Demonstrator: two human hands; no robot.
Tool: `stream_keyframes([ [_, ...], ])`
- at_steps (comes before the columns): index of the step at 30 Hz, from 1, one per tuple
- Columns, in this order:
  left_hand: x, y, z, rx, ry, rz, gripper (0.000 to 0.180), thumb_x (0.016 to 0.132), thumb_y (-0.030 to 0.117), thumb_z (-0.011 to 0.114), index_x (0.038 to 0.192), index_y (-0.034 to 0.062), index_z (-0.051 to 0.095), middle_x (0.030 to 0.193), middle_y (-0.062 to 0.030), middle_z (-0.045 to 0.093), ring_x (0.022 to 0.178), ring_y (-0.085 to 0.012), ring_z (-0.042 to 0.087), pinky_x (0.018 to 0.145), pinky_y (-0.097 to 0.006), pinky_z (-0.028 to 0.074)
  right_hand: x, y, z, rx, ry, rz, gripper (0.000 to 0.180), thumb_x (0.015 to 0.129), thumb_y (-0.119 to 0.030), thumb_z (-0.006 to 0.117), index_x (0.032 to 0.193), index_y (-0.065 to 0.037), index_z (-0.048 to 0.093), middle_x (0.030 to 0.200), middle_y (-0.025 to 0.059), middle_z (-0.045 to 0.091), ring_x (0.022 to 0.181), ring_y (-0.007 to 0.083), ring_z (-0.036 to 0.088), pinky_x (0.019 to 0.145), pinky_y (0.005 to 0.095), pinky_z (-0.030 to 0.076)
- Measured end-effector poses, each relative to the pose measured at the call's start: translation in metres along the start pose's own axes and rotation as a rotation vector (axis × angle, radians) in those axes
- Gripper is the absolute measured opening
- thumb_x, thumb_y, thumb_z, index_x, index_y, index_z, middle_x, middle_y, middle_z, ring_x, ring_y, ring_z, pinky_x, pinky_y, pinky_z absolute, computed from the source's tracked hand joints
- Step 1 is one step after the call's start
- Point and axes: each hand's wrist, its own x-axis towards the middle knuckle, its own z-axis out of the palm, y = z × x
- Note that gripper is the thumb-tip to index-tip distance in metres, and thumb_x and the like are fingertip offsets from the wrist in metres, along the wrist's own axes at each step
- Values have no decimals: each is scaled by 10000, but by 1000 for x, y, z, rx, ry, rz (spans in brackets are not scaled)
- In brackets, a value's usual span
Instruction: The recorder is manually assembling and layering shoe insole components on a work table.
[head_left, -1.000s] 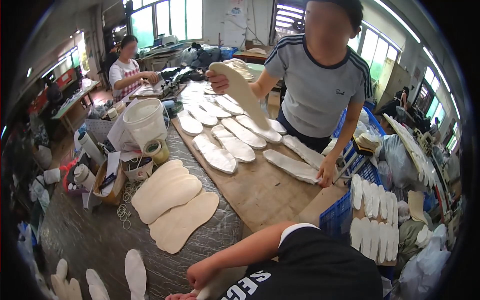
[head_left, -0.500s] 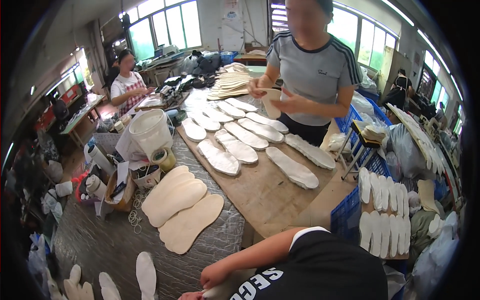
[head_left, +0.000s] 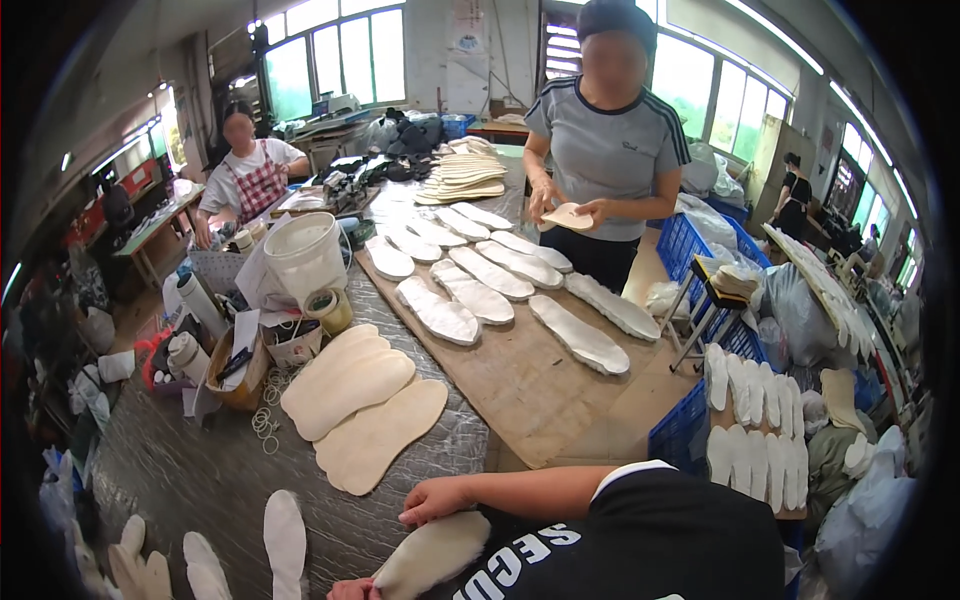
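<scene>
My right hand [head_left: 436, 498] comes in from the lower right and is closed at the upper edge of a cream, fleecy insole [head_left: 432, 555]. At the lower left end of that insole, my left hand [head_left: 354, 590] grips its tip, partly cut off by the frame's lower edge. The insole lies slanted in front of my black shirt. Close by on the dark, shiny table covering [head_left: 240, 460] rest a pile of flat cream insoles [head_left: 350, 385] and a single white insole [head_left: 285, 540].
A brown board [head_left: 520, 400] carries rows of white fleecy insoles [head_left: 490, 272]. Across it a co-worker [head_left: 605, 150] holds an insole; another person [head_left: 250, 175] sits far left. A white bucket [head_left: 303, 255] and bottles stand left. Blue crates [head_left: 690, 415] and a rack of insoles stand right.
My hands and the fleecy insole have come further into view, with my right hand higher. The co-worker across has lowered the insole. The seated person has shifted and reaches toward the table.
</scene>
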Motion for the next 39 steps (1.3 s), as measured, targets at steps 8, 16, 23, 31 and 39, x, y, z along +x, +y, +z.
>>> stream_keyframes([
  [8, -4, -6, 5, -28, -25, -64, 131, 773, 63, 626, 897, 37, 659, 885, -164, 622, 875, -376, 563, 780, -483, 437, -13, 10, 18, 119, 329, -147, 398, 944, -406, 588, 984, -15, 648, 821, 65, 677, 730, 139, 657, 680, 291, 526],
  [16, -7, 5, 13, -105, 43, -225, 75, 715, -13, 639, 770, 33, 616, 790, -110, 601, 788, -297, 563, 746, -397, 437, -20, 28, 20, 437, 361, -279, 204, 994, -195, 527, 1019, 3, 571, 878, 87, 654, 781, 174, 694, 661, 269, 567],
  [23, -8, 9, 17, -121, 59, -255, 51, 747, -3, 640, 768, 19, 600, 799, -108, 594, 771, -283, 555, 717, -387, 437, -19, 30, 18, 575, 356, -309, 226, 991, -204, 531, 1000, 19, 564, 862, 105, 637, 757, 195, 696, 653, 285, 581],
  [31, -10, 4, 14, -126, 79, -220, 24, 757, -19, 632, 773, -11, 616, 797, -123, 591, 731, -258, 566, 656, -352, 450, -11, 30, 21, 467, 354, -399, 230, 986, -195, 542, 973, 33, 568, 854, 99, 632, 759, 191, 691, 654, 298, 587],
  [39, -13, -1, 17, -176, 71, -262, 20, 783, -49, 608, 785, -31, 618, 808, -112, 602, 700, -189, 577, 609, -311, 457, -3, 34, 17, 700, 288, -405, 247, 980, -216, 552, 996, 31, 560, 864, 107, 643, 761, 198, 696, 648, 283, 575],
])
